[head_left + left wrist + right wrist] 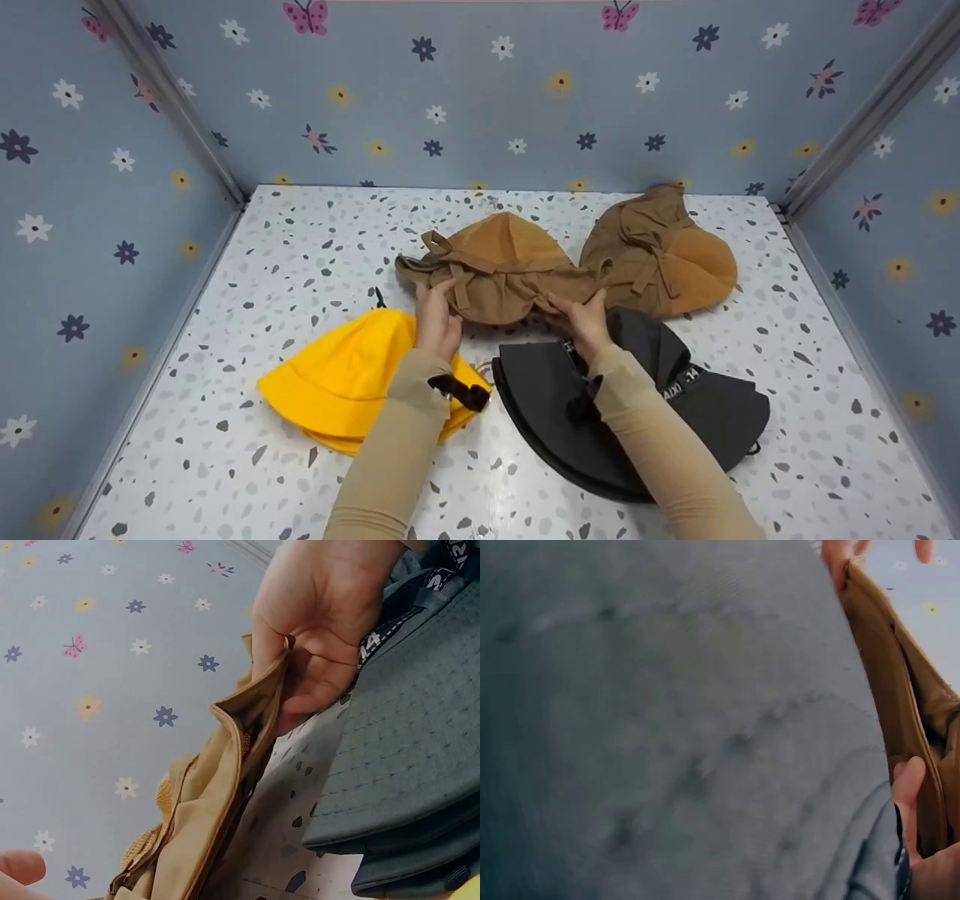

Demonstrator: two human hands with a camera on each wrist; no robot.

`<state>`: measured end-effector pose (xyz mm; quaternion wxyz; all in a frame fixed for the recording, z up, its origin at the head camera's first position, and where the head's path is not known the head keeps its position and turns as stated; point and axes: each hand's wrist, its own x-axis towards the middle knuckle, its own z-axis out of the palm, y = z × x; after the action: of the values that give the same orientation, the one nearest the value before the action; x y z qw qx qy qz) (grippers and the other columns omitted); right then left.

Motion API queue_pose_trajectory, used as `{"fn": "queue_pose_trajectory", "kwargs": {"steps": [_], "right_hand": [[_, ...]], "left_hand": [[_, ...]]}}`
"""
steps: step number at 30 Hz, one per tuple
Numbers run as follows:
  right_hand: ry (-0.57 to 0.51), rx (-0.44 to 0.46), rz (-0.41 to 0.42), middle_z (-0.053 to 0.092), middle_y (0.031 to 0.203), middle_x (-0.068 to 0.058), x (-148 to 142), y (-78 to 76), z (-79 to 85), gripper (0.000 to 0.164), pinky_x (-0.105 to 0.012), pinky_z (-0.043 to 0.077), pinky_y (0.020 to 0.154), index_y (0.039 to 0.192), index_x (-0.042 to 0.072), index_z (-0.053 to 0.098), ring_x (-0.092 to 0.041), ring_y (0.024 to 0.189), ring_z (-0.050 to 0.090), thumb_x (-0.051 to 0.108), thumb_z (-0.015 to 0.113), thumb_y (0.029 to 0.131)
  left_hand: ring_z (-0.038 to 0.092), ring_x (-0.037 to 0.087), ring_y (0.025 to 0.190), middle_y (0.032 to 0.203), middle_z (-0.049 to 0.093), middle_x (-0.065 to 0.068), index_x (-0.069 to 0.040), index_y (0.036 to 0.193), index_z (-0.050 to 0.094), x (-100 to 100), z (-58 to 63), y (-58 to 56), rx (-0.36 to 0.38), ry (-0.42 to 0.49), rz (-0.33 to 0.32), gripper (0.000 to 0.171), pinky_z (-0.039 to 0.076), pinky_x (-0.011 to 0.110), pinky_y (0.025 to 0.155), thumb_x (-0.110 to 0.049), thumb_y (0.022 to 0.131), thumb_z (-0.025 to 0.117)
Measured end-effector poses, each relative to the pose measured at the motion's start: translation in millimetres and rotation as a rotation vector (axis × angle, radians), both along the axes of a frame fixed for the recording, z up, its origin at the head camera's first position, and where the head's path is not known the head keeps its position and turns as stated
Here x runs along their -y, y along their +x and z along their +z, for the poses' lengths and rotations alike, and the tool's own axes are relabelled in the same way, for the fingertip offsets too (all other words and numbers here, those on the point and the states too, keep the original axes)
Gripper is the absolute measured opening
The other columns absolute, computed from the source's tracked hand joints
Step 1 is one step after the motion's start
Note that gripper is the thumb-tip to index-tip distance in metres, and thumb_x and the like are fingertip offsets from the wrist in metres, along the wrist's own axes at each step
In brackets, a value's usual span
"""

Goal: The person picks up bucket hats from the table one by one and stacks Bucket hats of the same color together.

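A brown sun hat (506, 259) with a tan crown, a ruffled brim and ribbon ties is held by both hands. My left hand (439, 319) pinches the brim on the left. On the right, my right hand (583, 321) grips the brim's near edge; the left wrist view shows its thumb and curled fingers (322, 667) on the fabric. Below the left hand lies a yellow bucket hat (352, 367), partly behind the sleeve. A dark grey wide-brimmed hat (547, 420) with a lettered band lies under the right forearm, and it fills most of the right wrist view.
Another brown hat (660, 255) with a tan crown lies at the back right, against the held one. The speckled white tabletop (300, 247) is bounded by flower-patterned panels (465, 97) at the back and both sides.
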<state>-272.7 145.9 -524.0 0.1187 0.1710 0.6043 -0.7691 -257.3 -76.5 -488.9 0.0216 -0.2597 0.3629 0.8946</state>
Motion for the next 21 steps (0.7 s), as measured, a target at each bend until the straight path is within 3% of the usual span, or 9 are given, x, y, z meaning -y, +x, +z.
{"fn": "queue_pose_trajectory", "kwargs": {"steps": [2, 4, 8, 14, 18, 21], "right_hand": [[0.007, -0.02, -0.008, 0.048, 0.139, -0.02, 0, -0.3, -3.0, 0.102, -0.034, 0.057, 0.09, 0.156, 0.016, -0.016, -0.016, 0.088, 0.068, 0.008, 0.065, 0.095], [0.024, -0.045, -0.01, 0.055, 0.126, -0.016, 0, -0.2, -5.4, 0.088, -0.032, 0.058, 0.082, 0.155, 0.011, 0.003, -0.012, 0.08, 0.067, 0.009, 0.067, 0.094], [0.049, -0.086, 0.005, 0.057, 0.118, -0.011, 1, 0.7, -8.8, 0.063, -0.036, 0.057, 0.084, 0.145, 0.008, 0.03, -0.015, 0.085, 0.066, 0.009, 0.067, 0.094], [0.049, -0.107, -0.019, 0.046, 0.138, -0.018, 2, 3.9, -7.2, 0.07, -0.043, 0.048, 0.102, 0.15, 0.008, 0.021, -0.027, 0.113, 0.056, 0.004, 0.064, 0.094], [0.084, -0.096, -0.052, 0.037, 0.148, -0.019, 2, 6.2, -2.0, 0.075, -0.042, 0.041, 0.11, 0.152, 0.006, 0.017, -0.031, 0.128, 0.046, 0.001, 0.062, 0.092], [0.092, -0.074, -0.06, 0.015, 0.162, -0.017, 1, 8.4, 4.1, 0.089, -0.04, 0.028, 0.12, 0.157, 0.006, 0.0, -0.029, 0.145, 0.028, 0.001, 0.06, 0.091]], "left_hand": [[-0.013, 0.022, 0.154, 0.167, -0.016, -0.001, -0.029, 0.159, -0.01, 0, -0.4, 0.5, 0.002, -0.013, -0.004, 0.086, -0.004, 0.054, 0.124, -0.009, 0.1, 0.05], [-0.013, 0.022, 0.154, 0.167, -0.014, -0.001, -0.025, 0.16, -0.008, 0, -1.5, 0.7, 0.01, -0.025, -0.008, 0.084, -0.003, 0.055, 0.124, -0.011, 0.101, 0.05], [-0.013, 0.022, 0.154, 0.167, -0.013, -0.001, -0.021, 0.16, -0.007, 1, -4.3, 0.0, 0.017, -0.045, -0.017, 0.082, -0.004, 0.054, 0.124, -0.01, 0.101, 0.049], [-0.015, 0.022, 0.153, 0.167, -0.015, -0.001, -0.019, 0.16, -0.008, 3, -7.8, -2.4, 0.014, -0.054, -0.027, 0.082, -0.005, 0.054, 0.124, -0.008, 0.101, 0.048], [-0.012, 0.022, 0.154, 0.167, -0.012, -0.003, -0.021, 0.16, -0.003, 5, -9.1, -2.6, 0.023, -0.057, 0.017, 0.08, -0.002, 0.053, 0.125, -0.009, 0.101, 0.048], [-0.009, 0.022, 0.154, 0.168, -0.009, -0.004, -0.021, 0.161, -0.002, 6, -9.0, -2.8, 0.031, -0.067, 0.041, 0.078, 0.0, 0.052, 0.125, -0.01, 0.102, 0.048]]}}
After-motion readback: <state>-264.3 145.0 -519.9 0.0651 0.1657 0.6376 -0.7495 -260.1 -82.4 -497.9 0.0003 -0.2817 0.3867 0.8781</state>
